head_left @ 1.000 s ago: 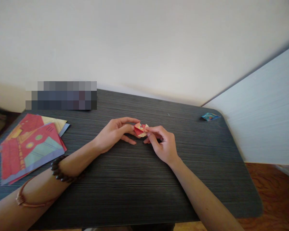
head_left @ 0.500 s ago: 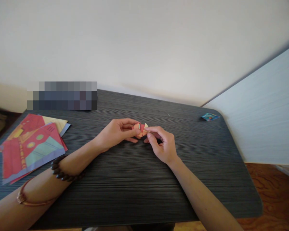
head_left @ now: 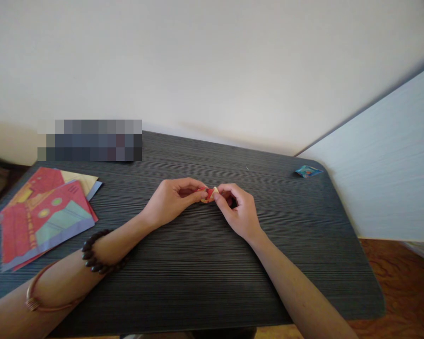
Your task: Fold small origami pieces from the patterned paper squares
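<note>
A small folded piece of red and cream patterned paper (head_left: 208,193) is pinched between both my hands just above the dark striped table (head_left: 205,273). My left hand (head_left: 171,200) grips its left side with thumb and fingers closed. My right hand (head_left: 238,212) pinches its right end, fingers curled. Most of the paper is hidden by my fingertips. A dark bead bracelet and a thin reddish bangle are on my left forearm.
A stack of colourful patterned paper sheets (head_left: 42,216) lies at the table's left edge. A small blue folded paper figure (head_left: 308,171) sits at the far right corner. A white wall runs behind, a pale panel stands on the right, and wooden floor shows below it.
The folded paper has been squeezed smaller and flatter between my fingers. Both hands have closed in around it and now hide most of it. The left forearm shifted slightly right.
</note>
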`<state>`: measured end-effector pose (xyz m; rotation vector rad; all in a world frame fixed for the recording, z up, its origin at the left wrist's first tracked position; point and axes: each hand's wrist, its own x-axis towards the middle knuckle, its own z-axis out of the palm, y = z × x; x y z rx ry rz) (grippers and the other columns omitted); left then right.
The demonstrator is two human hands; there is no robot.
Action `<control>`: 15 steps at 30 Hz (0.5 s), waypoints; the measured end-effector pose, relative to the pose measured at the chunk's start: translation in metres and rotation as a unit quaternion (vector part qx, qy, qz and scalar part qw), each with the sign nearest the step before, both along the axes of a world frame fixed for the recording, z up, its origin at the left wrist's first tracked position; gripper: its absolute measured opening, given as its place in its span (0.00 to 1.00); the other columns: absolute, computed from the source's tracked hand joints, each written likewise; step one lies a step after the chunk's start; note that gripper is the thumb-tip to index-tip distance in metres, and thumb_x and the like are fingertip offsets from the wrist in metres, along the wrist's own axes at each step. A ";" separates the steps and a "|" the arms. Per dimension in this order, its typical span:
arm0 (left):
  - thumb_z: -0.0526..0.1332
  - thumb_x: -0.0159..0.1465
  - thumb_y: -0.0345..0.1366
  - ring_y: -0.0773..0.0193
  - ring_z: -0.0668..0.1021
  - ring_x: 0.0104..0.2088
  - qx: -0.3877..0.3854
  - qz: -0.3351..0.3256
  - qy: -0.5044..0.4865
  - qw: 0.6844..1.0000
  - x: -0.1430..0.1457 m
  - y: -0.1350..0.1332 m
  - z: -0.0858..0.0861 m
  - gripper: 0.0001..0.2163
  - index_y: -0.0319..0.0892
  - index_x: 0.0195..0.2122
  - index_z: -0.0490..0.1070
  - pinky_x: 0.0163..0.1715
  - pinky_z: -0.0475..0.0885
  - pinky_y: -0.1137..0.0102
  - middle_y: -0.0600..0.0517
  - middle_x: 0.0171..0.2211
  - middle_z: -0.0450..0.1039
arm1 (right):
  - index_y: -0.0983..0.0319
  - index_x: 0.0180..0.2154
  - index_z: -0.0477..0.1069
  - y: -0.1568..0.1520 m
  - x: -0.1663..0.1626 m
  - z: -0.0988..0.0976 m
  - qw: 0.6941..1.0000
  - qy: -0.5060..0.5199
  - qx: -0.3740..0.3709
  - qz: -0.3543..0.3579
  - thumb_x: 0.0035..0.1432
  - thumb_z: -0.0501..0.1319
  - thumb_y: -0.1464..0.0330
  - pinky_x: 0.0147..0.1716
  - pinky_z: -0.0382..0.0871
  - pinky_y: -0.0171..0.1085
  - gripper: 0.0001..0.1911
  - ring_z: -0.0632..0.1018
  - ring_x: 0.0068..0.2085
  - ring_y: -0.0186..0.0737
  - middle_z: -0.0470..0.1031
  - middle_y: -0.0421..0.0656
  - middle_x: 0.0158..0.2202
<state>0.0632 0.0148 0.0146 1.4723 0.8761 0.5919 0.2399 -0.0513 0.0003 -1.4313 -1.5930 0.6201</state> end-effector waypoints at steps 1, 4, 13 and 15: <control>0.63 0.59 0.41 0.63 0.80 0.37 0.020 -0.002 0.011 1.000 0.000 0.000 0.001 0.11 0.40 0.38 0.75 0.44 0.74 0.69 0.51 0.35 0.79 | 0.61 0.36 0.70 0.000 0.000 0.001 1.000 -0.007 0.006 0.011 0.59 0.58 0.67 0.28 0.63 0.33 0.05 0.69 0.26 0.30 0.72 0.38 0.28; 0.61 0.60 0.42 0.63 0.80 0.36 0.065 -0.015 0.042 0.997 -0.001 0.000 0.003 0.10 0.41 0.35 0.75 0.42 0.73 0.70 0.52 0.33 0.79 | 0.61 0.36 0.70 0.000 0.000 0.002 0.999 -0.025 0.021 0.036 0.59 0.58 0.68 0.30 0.63 0.33 0.04 0.70 0.27 0.31 0.72 0.39 0.29; 0.62 0.59 0.42 0.62 0.80 0.37 0.046 -0.027 0.031 0.998 -0.001 0.002 0.000 0.10 0.41 0.33 0.75 0.42 0.73 0.69 0.52 0.33 0.79 | 0.60 0.33 0.71 -0.002 -0.002 0.005 0.998 -0.037 0.037 0.021 0.60 0.57 0.66 0.29 0.65 0.34 0.06 0.70 0.27 0.32 0.72 0.39 0.27; 0.62 0.59 0.42 0.62 0.80 0.36 0.032 -0.024 0.020 0.999 -0.001 0.002 0.000 0.10 0.41 0.34 0.74 0.43 0.73 0.69 0.51 0.33 0.79 | 0.60 0.32 0.71 -0.002 -0.002 0.004 0.999 -0.023 0.034 0.013 0.60 0.58 0.66 0.30 0.66 0.34 0.06 0.71 0.27 0.32 0.73 0.39 0.27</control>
